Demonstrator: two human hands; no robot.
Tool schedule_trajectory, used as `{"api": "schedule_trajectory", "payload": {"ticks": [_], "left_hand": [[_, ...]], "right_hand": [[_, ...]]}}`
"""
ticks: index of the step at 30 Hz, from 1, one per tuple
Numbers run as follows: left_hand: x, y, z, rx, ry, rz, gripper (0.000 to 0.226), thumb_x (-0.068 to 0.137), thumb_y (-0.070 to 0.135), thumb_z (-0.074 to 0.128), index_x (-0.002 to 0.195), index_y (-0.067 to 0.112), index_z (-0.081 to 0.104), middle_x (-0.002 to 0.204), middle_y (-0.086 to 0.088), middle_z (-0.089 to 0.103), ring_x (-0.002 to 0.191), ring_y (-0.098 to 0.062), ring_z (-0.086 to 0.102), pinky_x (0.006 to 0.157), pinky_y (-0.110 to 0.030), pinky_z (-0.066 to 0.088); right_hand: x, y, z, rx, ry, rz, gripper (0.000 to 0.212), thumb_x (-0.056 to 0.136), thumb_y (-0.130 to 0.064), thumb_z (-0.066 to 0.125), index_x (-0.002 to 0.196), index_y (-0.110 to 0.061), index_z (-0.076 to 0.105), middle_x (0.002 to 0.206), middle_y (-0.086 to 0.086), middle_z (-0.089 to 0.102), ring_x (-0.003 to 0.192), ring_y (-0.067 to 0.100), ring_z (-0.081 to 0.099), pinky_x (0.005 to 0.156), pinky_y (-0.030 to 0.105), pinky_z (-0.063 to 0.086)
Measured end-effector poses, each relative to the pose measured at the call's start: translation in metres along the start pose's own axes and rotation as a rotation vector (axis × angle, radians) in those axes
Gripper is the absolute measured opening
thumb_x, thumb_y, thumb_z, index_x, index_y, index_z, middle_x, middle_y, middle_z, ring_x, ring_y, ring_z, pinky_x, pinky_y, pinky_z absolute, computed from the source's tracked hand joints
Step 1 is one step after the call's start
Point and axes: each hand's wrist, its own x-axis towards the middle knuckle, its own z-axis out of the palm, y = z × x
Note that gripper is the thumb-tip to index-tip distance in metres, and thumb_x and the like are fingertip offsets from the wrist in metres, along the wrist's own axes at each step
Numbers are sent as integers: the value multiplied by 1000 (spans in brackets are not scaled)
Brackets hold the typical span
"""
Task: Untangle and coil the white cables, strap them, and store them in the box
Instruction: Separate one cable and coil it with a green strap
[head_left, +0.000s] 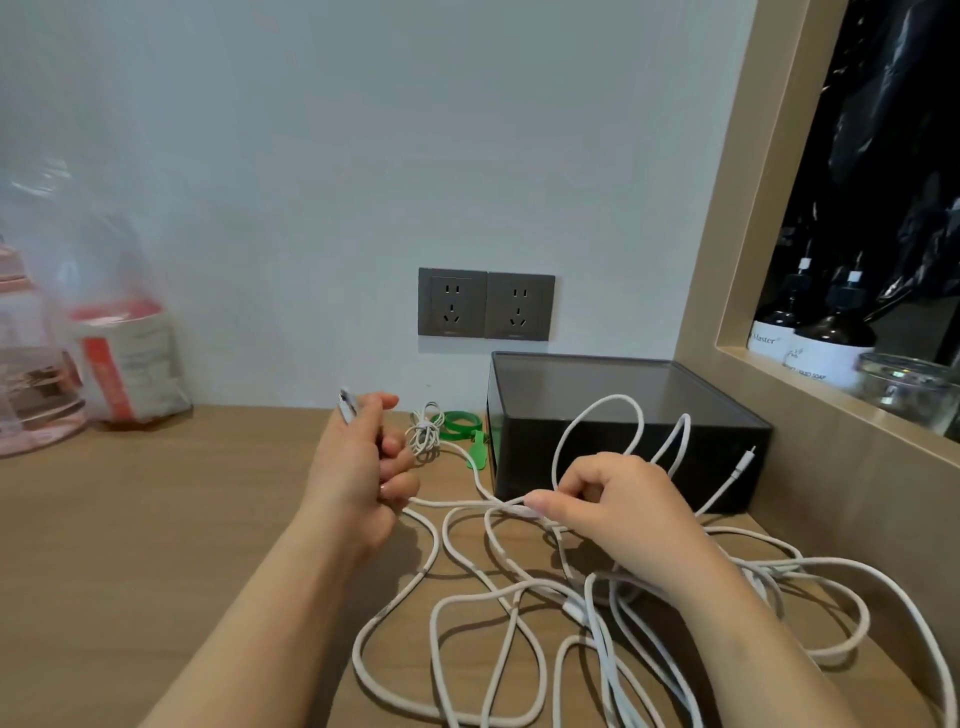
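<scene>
Long white cables (519, 613) lie in tangled loops across the wooden table (156, 545), in front of a dark box (623, 431) with a closed translucent lid. My left hand (358, 462) grips one cable near its end, and the plug (347, 405) sticks up above the fist. My right hand (608, 499) pinches the same cable where it crosses other loops; one loop arches up over the box front. A small coiled white cable (425, 434) lies beyond my left hand, beside green straps (462, 423). Another plug (744, 464) hangs before the box.
Two grey wall sockets (485, 305) sit above the box. A plastic bag with a red-and-white pack (124, 353) and a pink-trimmed clear container (31, 374) stand at the back left. A wooden-framed niche on the right holds dark bottles (826, 338) and a glass (904, 384).
</scene>
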Motion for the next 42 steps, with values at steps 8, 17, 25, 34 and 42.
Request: {"api": "schedule_trajectory", "payload": {"ticks": [8, 17, 25, 34, 42], "left_hand": [[3, 1, -3, 59, 41, 89, 22, 102, 26, 37, 82, 17, 43, 41, 8, 29, 30, -2, 18, 33, -9, 13], [-2, 3, 0, -127, -20, -17, 16, 99, 27, 42, 89, 16, 48, 51, 3, 34, 30, -3, 21, 30, -8, 15], [-8, -5, 1, 562, -119, 255, 16, 99, 28, 41, 87, 22, 50, 67, -1, 49, 40, -4, 34, 37, -18, 27], [-17, -14, -2, 1055, -577, 233, 11, 96, 27, 47, 96, 21, 56, 83, 6, 66, 69, 6, 57, 71, -24, 42], [-25, -18, 4, 1153, -695, 167, 12, 95, 29, 49, 86, 24, 54, 74, 5, 54, 66, -5, 50, 70, -24, 44]], "right_hand": [[-9, -21, 15, -67, -254, -154, 38, 84, -54, 53, 117, -37, 56, 102, -20, 49, 95, -3, 48, 84, 21, 43], [-6, -8, 10, 41, -115, -12, 17, 93, -35, 50, 77, -34, 56, 68, -7, 63, 67, 2, 59, 66, 21, 49], [-2, 3, -3, 52, 101, 109, 22, 85, -40, 59, 69, -25, 62, 66, -4, 60, 76, 14, 56, 88, 42, 46], [-4, -5, 0, 135, 191, -119, 16, 94, -29, 46, 83, -31, 56, 81, -18, 56, 81, -4, 52, 65, 7, 37], [2, 1, 17, 120, 415, -322, 14, 91, -22, 53, 92, -23, 67, 78, -29, 50, 82, -15, 52, 70, -1, 37]]}}
